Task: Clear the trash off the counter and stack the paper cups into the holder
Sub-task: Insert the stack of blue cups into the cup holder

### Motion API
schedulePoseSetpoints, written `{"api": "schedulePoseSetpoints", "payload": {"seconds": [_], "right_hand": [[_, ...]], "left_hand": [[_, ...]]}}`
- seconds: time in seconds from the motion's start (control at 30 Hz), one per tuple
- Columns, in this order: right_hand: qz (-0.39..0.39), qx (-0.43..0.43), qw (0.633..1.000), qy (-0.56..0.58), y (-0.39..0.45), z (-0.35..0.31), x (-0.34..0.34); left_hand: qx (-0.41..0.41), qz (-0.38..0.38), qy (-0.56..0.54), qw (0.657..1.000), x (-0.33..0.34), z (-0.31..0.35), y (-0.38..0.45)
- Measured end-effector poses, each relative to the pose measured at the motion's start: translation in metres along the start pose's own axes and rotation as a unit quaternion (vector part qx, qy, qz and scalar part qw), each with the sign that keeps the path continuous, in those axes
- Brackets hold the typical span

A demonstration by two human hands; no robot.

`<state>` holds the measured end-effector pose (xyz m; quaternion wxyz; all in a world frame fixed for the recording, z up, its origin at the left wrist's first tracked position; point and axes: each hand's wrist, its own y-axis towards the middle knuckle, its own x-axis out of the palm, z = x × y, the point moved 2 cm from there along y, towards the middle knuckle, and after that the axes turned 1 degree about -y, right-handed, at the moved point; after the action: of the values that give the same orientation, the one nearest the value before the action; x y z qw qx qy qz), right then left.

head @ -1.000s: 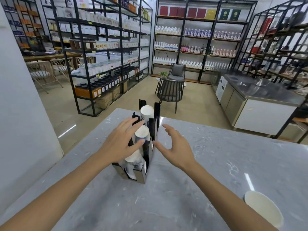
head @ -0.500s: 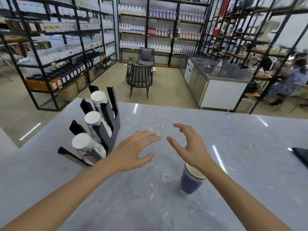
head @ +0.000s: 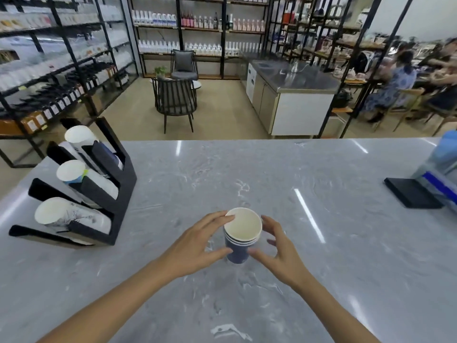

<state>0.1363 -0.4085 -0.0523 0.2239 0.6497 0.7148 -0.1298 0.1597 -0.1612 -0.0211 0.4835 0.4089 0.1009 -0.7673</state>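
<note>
A stack of blue paper cups (head: 239,251) with white insides stands upright on the grey marble counter (head: 321,280), right in front of me. My left hand (head: 195,246) cups its left side, index finger on the rim and thumb against the lower wall. From the other side my right hand (head: 279,253) wraps it, with the thumb low at the front. The black cup holder (head: 116,209) sits at the counter's left end. Its three slanted slots carry white cup stacks (head: 71,216).
A black flat item (head: 411,195) and a blue-and-clear object (head: 442,167) lie at the counter's right end. Beyond the far edge are chairs, a steel-topped cabinet, shelving racks, and seated people at the far right.
My view swung right, away from the holder. Both hands left the holder, crossed the counter and closed around the blue cup stack.
</note>
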Motion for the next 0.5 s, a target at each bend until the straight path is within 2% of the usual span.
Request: {"api": "schedulePoseSetpoints", "payload": {"seconds": [0.17,0.3,0.5], "right_hand": [[-0.072,0.048,0.996,-0.024,-0.007,0.049,0.043],[-0.038,0.033,0.997,-0.066,0.0,0.058,0.058],[-0.013,0.025,1.0,-0.004,0.004,0.049,0.053]], "left_hand": [[-0.006,0.04,-0.007,0.999,0.009,-0.001,-0.001],[-0.024,0.078,-0.024,0.996,0.011,-0.001,-0.001],[-0.031,0.152,-0.054,0.986,0.001,0.001,0.008]]}}
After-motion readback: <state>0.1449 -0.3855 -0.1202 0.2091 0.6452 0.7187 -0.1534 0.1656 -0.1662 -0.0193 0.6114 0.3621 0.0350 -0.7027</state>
